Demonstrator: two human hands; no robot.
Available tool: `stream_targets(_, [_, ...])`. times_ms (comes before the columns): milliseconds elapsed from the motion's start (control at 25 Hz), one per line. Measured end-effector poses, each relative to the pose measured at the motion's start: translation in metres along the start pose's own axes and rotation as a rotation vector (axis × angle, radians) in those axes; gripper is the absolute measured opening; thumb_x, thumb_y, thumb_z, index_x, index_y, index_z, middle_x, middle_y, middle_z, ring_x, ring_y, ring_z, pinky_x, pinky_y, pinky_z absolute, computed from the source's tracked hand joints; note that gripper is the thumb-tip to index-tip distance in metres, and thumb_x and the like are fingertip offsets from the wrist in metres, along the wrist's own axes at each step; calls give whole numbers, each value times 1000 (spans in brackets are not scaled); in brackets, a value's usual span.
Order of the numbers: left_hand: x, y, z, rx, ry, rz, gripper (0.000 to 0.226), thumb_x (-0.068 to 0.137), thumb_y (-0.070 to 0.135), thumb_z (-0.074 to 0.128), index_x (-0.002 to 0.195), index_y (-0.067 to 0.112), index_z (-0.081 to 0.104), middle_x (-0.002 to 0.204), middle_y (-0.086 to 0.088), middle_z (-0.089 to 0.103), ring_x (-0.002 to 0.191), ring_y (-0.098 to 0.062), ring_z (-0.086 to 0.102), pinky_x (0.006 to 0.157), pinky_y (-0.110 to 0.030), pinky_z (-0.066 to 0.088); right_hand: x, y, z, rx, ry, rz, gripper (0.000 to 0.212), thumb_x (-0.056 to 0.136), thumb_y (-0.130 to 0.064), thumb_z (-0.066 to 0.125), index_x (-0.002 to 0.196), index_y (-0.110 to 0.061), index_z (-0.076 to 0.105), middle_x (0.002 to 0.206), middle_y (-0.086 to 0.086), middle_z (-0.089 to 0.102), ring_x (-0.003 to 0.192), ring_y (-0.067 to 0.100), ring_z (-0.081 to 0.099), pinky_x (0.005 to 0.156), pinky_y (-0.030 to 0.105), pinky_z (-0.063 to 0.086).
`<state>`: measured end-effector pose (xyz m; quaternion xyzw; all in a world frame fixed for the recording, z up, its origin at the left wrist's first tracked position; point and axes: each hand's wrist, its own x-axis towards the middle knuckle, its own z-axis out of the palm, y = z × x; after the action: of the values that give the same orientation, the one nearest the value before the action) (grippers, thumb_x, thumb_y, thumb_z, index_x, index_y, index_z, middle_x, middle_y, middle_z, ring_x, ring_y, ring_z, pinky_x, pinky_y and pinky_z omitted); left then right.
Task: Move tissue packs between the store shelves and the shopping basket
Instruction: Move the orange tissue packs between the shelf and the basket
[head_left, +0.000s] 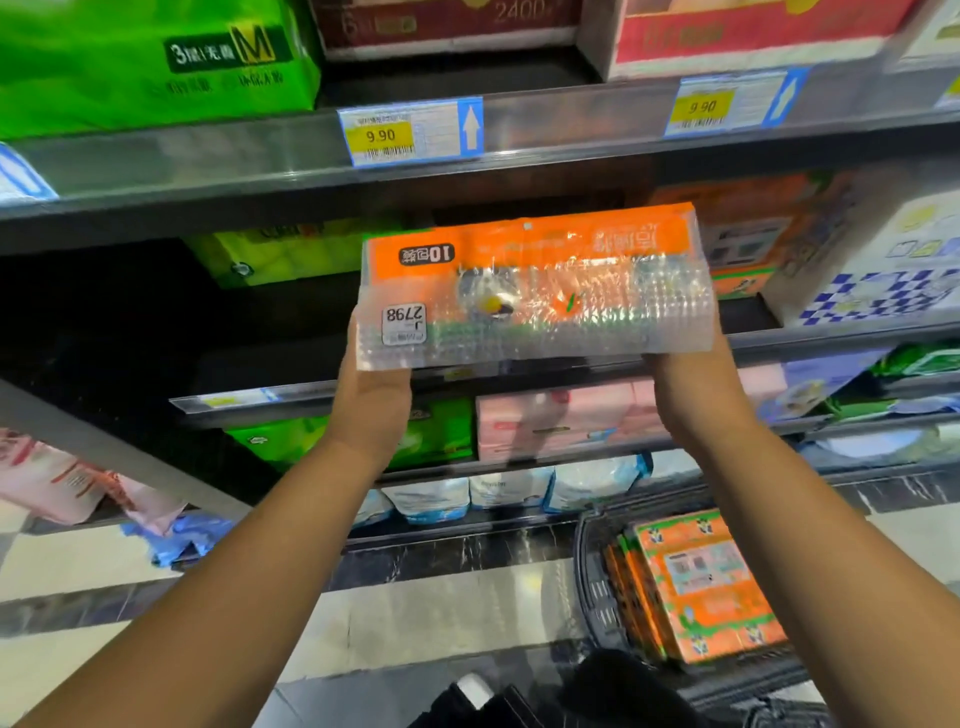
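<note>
An orange tissue pack in shiny clear wrap is held up in front of the middle shelf, its print upside down to me. My left hand grips its lower left corner from below. My right hand grips its lower right corner, fingers hidden behind the pack. On the floor at the lower right stands a dark shopping basket with more orange tissue packs standing on edge inside.
The upper shelf edge carries price tags and green and red packs above. Orange and white packs fill the middle shelf at right; its left part is dark. Pink, green and blue packs sit on the lower shelves.
</note>
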<state>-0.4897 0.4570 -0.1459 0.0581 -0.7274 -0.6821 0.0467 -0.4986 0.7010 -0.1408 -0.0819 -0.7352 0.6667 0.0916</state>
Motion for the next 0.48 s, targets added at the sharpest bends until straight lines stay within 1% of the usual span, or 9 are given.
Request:
stream_targets(40, [6,0,3,-22,-22,10,31,89,33,49,119,42,50,115,18,60,119,-14,54,104,-33,42,10,3,2,19,34,61,21,99,-14,46,88,-30,54,86,-7,57,79,2,53,72,9,44])
stream_targets(120, [21,0,10,-43,4,-19,22,92,35,51,111,45,51,109,21,59,119,-14,53,109,-41,40,25,4,6,52,73,104,11,95,-22,49,98,-29,58,91,-9,59,89,9,55,79,16,44])
stream_targets(200, [33,-4,14,-51,15,-39,23,98,26,51,119,34,53,109,16,61,119,-16,53,110,-43,39,38,13,6,-31,65,138,18,96,-24,48,113,-24,57,95,-8,60,93,11,58,83,15,46])
stream_targets(240, [38,-5,17,-36,21,-56,27,97,27,52,124,28,53,111,12,62,119,-15,54,109,-42,40,45,21,3,-39,64,158,26,95,-25,49,119,-21,57,99,-5,61,95,15,60,85,19,49])
stream_targets(280, [41,-4,20,-15,20,-61,32,96,29,55,127,24,52,115,9,63,119,-15,54,108,-40,41,50,24,0,-36,78,203,33,94,-24,49,126,-18,56,103,-2,61,96,18,60,83,24,51])
stream_targets(360, [46,-4,28,7,32,-47,29,96,25,56,125,23,50,114,11,61,119,-12,55,106,-31,42,56,24,-3,-114,59,223,39,95,-23,48,133,-14,53,107,-1,58,93,14,57,75,22,48])
stream_targets(400, [48,-3,31,24,44,-35,29,97,22,56,125,23,49,111,15,60,116,-9,56,102,-23,43,61,24,-4,-116,26,207,39,94,-28,49,131,-18,53,109,-1,59,96,13,58,80,25,48])
stream_targets(440, [50,-2,34,65,50,-25,30,96,20,57,124,24,48,108,17,59,111,-4,57,94,-14,43,64,20,-6,-69,3,193,44,88,-36,52,129,-21,53,114,-1,62,102,15,59,89,30,48])
stream_targets(480, [51,-2,35,100,43,-19,30,94,20,59,122,24,49,106,18,59,104,2,57,87,-8,43,65,19,-9,-41,-31,190,56,79,-44,57,130,-21,53,119,0,62,110,18,59,96,34,46])
